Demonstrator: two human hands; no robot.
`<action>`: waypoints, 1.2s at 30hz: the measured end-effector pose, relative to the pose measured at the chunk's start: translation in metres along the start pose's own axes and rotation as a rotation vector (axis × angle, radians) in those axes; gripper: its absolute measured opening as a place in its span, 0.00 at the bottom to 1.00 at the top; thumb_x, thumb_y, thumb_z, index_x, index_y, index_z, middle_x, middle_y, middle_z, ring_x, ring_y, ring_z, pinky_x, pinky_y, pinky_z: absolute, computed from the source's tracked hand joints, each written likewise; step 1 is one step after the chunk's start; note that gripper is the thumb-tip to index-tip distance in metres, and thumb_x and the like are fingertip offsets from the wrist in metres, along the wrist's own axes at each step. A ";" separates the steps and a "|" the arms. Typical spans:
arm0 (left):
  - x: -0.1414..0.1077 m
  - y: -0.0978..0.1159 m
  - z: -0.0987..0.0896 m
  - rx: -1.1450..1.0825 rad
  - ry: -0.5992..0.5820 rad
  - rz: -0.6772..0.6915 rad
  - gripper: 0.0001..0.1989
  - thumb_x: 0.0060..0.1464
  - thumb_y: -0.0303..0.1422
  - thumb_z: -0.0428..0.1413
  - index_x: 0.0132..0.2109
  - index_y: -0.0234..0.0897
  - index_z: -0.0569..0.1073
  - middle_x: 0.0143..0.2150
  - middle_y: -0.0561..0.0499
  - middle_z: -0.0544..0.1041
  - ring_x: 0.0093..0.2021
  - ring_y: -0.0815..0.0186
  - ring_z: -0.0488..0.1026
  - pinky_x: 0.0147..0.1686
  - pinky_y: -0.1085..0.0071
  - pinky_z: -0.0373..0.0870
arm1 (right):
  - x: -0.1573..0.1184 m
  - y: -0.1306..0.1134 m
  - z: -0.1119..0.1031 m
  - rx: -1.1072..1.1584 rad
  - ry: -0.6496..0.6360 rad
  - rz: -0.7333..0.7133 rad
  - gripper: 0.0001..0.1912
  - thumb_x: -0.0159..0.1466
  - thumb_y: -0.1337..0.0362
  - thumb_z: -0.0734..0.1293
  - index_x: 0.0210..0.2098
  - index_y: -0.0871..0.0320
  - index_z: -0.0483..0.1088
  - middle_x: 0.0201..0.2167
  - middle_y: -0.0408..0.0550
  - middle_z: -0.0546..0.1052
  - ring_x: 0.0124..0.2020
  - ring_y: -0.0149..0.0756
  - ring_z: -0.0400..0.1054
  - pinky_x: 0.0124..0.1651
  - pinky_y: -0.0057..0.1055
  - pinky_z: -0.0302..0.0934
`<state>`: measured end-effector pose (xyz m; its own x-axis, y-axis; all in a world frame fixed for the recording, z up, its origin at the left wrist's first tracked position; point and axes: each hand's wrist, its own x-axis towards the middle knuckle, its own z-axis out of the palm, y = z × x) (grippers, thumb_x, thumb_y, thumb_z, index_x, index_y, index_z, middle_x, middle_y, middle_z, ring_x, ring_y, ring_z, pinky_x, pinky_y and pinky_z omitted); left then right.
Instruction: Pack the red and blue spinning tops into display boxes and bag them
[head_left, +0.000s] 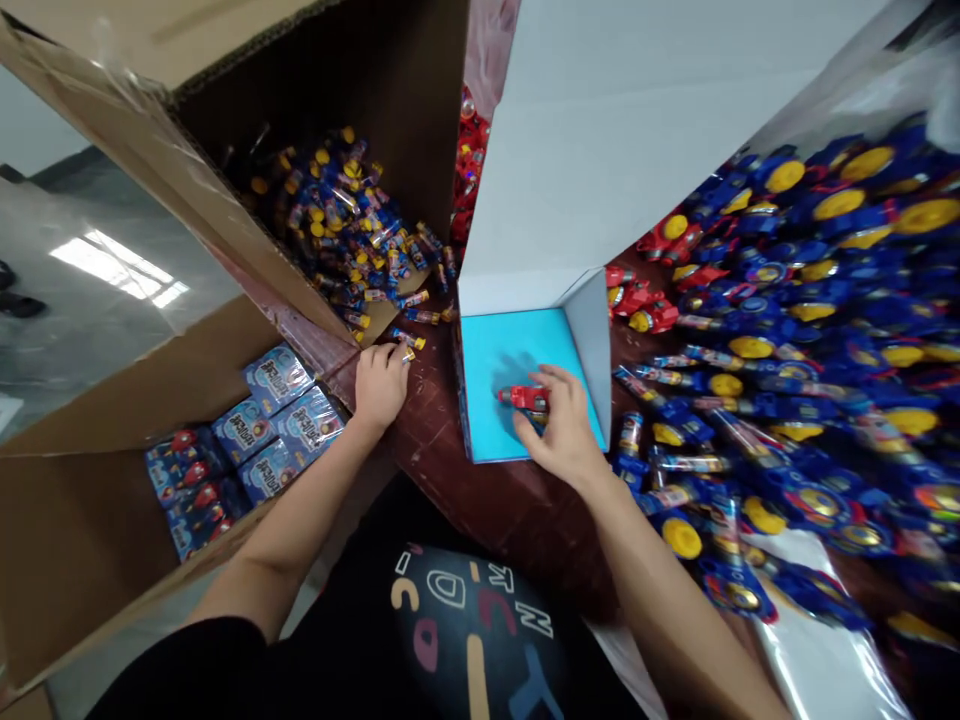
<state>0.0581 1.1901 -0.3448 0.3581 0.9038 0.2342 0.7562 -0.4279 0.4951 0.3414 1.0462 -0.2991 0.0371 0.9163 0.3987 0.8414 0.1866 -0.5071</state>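
Observation:
My right hand (562, 422) is over an open box (491, 340) with a bright blue inside, its fingers closed round a small red toy (523, 397) with a grey tip. The toy's far end is hidden by the fingers. My left hand (381, 385) is on the dark red tabletop, fingers curled at the edge of a spilled heap of small tubes (367, 235) with yellow caps. A tube (408, 354) shows at its fingertips, mostly covered. Another tube (407, 338) lies just beyond them. The box's white lid (637, 130) stands raised behind it.
Blue and yellow toys (795, 330) lie piled on the right, with several red toys (645, 300) beside the box. A cardboard carton (405, 120) on its side holds the tubes. Low on the left, another carton (67, 540) holds wrapped packs (247, 430).

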 end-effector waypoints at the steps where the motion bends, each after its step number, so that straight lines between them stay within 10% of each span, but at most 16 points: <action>1: 0.005 -0.002 -0.003 -0.014 -0.007 0.001 0.21 0.71 0.33 0.52 0.64 0.32 0.77 0.62 0.31 0.77 0.66 0.44 0.69 0.70 0.42 0.63 | -0.001 0.004 -0.006 -0.001 -0.050 -0.028 0.22 0.72 0.57 0.68 0.62 0.58 0.66 0.60 0.64 0.72 0.63 0.57 0.68 0.63 0.60 0.67; 8: -0.011 0.031 -0.053 -0.334 -0.263 0.208 0.21 0.74 0.40 0.51 0.66 0.38 0.74 0.60 0.43 0.81 0.57 0.59 0.79 0.60 0.63 0.76 | 0.016 -0.018 -0.053 0.256 -0.057 -0.178 0.19 0.67 0.60 0.76 0.54 0.51 0.69 0.47 0.49 0.80 0.47 0.40 0.77 0.50 0.38 0.73; 13: -0.016 0.068 -0.074 -0.611 -0.494 0.305 0.17 0.74 0.39 0.53 0.62 0.36 0.76 0.54 0.44 0.83 0.52 0.61 0.81 0.54 0.68 0.77 | 0.046 -0.034 -0.049 0.175 -0.178 -0.306 0.16 0.68 0.57 0.71 0.51 0.52 0.66 0.47 0.49 0.81 0.47 0.41 0.79 0.40 0.34 0.73; 17: -0.011 0.074 -0.073 -0.555 -0.394 0.426 0.14 0.75 0.36 0.53 0.59 0.34 0.75 0.49 0.44 0.83 0.45 0.63 0.81 0.46 0.70 0.77 | 0.052 -0.044 -0.039 0.127 -0.166 -0.316 0.12 0.69 0.58 0.69 0.48 0.53 0.66 0.46 0.50 0.81 0.45 0.41 0.79 0.39 0.33 0.72; 24: 0.001 0.061 -0.068 -0.196 -0.067 0.770 0.15 0.75 0.36 0.52 0.62 0.33 0.73 0.41 0.45 0.78 0.38 0.61 0.75 0.41 0.65 0.75 | 0.047 -0.066 -0.055 0.257 -0.463 0.255 0.37 0.69 0.42 0.70 0.65 0.59 0.60 0.51 0.60 0.81 0.44 0.48 0.82 0.41 0.43 0.78; 27: 0.012 0.058 -0.073 -0.336 -0.239 0.668 0.15 0.75 0.36 0.53 0.62 0.35 0.72 0.44 0.45 0.79 0.42 0.63 0.76 0.43 0.67 0.75 | 0.051 -0.051 -0.072 0.207 -0.418 -0.042 0.58 0.64 0.39 0.75 0.79 0.54 0.44 0.71 0.69 0.67 0.68 0.60 0.71 0.57 0.53 0.78; 29: 0.016 0.058 -0.078 -0.451 -0.368 0.597 0.14 0.75 0.35 0.54 0.61 0.35 0.72 0.46 0.46 0.79 0.43 0.64 0.77 0.44 0.69 0.75 | 0.053 -0.038 -0.081 0.024 -0.346 -0.336 0.52 0.69 0.53 0.75 0.81 0.42 0.41 0.77 0.61 0.60 0.75 0.58 0.62 0.63 0.54 0.75; 32: 0.017 0.061 -0.080 -0.541 -0.436 0.584 0.13 0.75 0.35 0.53 0.60 0.36 0.73 0.45 0.46 0.80 0.42 0.65 0.78 0.42 0.70 0.75 | 0.054 -0.028 -0.088 -0.115 -0.285 -0.502 0.44 0.76 0.67 0.65 0.81 0.40 0.40 0.70 0.54 0.73 0.65 0.45 0.74 0.56 0.40 0.79; 36: 0.013 0.063 -0.069 -0.454 -0.262 0.633 0.16 0.76 0.37 0.52 0.64 0.39 0.72 0.45 0.47 0.80 0.42 0.64 0.78 0.44 0.69 0.77 | 0.060 -0.025 -0.093 -0.053 -0.274 -0.389 0.34 0.78 0.57 0.62 0.80 0.50 0.49 0.60 0.53 0.81 0.55 0.39 0.81 0.49 0.33 0.80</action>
<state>0.0728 1.1746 -0.2527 0.8010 0.4382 0.4079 0.0930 -0.7642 0.6383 0.3726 1.0636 -0.1914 -0.4234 0.8432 0.3314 0.7913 0.5223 -0.3178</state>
